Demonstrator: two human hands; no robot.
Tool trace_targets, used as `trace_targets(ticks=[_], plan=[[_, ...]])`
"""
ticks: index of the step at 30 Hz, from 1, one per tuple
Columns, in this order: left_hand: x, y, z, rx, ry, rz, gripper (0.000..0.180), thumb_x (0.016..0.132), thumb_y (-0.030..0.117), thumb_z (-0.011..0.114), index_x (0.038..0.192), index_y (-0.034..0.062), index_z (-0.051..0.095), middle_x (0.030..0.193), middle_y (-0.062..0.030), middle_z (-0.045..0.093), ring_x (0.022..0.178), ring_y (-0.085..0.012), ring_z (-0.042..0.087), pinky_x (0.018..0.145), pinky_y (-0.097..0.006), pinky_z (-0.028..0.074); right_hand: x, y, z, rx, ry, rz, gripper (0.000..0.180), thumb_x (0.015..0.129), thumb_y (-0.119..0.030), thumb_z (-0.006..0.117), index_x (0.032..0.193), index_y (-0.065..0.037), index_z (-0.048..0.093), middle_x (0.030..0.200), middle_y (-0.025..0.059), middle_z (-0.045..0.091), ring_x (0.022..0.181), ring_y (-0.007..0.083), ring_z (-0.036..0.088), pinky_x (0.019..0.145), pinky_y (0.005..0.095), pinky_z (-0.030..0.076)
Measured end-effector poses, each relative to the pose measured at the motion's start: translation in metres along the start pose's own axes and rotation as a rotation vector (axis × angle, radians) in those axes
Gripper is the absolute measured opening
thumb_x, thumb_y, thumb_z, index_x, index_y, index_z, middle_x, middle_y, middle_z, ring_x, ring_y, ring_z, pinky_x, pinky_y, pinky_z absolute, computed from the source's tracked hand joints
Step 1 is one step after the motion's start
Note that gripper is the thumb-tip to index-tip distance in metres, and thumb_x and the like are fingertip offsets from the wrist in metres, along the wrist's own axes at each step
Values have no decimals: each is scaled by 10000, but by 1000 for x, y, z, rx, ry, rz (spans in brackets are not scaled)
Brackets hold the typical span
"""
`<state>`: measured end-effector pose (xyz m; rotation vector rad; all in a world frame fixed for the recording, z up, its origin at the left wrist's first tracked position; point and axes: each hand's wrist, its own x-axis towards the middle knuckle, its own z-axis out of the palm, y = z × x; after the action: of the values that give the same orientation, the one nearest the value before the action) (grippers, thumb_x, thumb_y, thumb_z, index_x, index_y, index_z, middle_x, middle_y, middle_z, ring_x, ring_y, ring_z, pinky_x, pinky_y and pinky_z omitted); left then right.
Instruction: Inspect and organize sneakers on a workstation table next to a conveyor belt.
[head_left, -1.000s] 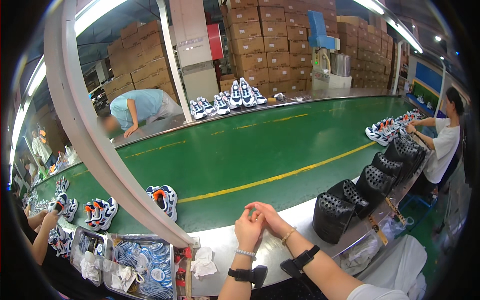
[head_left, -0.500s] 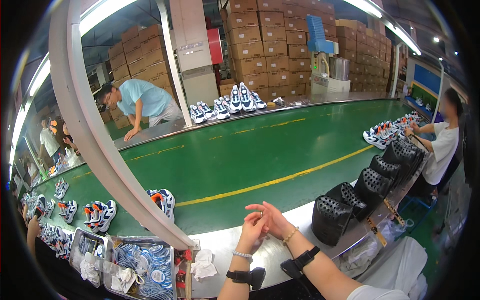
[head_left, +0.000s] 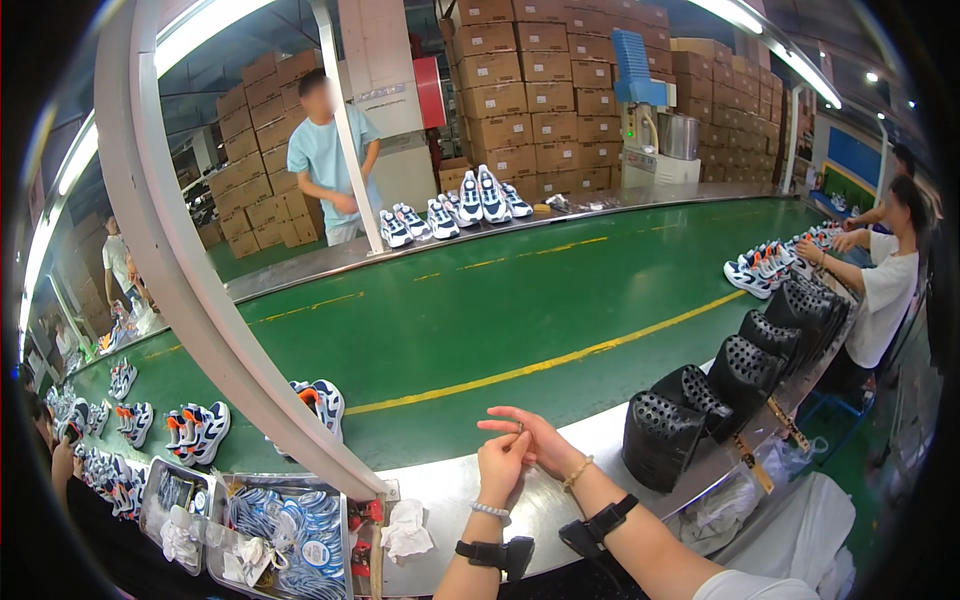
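My hands meet above the metal ledge (head_left: 440, 500) at the near edge of the green conveyor belt. My left hand (head_left: 500, 468), its fingers bent, closes on a finger of my right hand (head_left: 537, 440), near a small ring-like glint. The right hand has other fingers stretched out to the left; part of it is hidden behind the left. Neither hand holds a shoe or tool. Each wrist carries a black strap device and a beaded bracelet.
White-navy-orange sneakers (head_left: 325, 405) stand behind the slanted post (head_left: 215, 290). Black perforated covers (head_left: 665, 440) line the ledge at right. Metal trays (head_left: 345, 545) hold blue-white cord-like items; crumpled paper (head_left: 405, 530) lies beside them. A co-worker (head_left: 880, 270) handles sneakers at far right.
My left fingers have curled in more tightly against the right hand. The person in light blue across the belt has straightened up and moved right. The near sneakers have shifted slightly left.
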<state>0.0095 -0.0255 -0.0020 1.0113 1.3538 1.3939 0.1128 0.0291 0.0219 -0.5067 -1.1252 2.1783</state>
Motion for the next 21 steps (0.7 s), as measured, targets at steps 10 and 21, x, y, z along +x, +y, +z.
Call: trace_targets(ticks=[10, 21], plan=[[-2, 2, 1, 312, 316, 337, 191, 846, 171, 671, 807, -14, 693, 658, -93, 656, 600, -187, 638, 582, -287, 490, 5, 3, 3, -225, 203, -124, 451, 997, -345, 419, 1326, -37, 443, 1259, 129, 590, 524, 49, 514, 454, 181, 431], [2, 2, 1, -15, 122, 356, 474, 941, 165, 558, 1380, 42, 428, 1298, -119, 498, 1075, -184, 540, 840, -294, 475, 5, 7, 2, -276, 258, -119, 532, 978, -425, 451, 1364, -60, 415, 1289, 143, 532, 1064, 206, 599, 842, 335, 524]])
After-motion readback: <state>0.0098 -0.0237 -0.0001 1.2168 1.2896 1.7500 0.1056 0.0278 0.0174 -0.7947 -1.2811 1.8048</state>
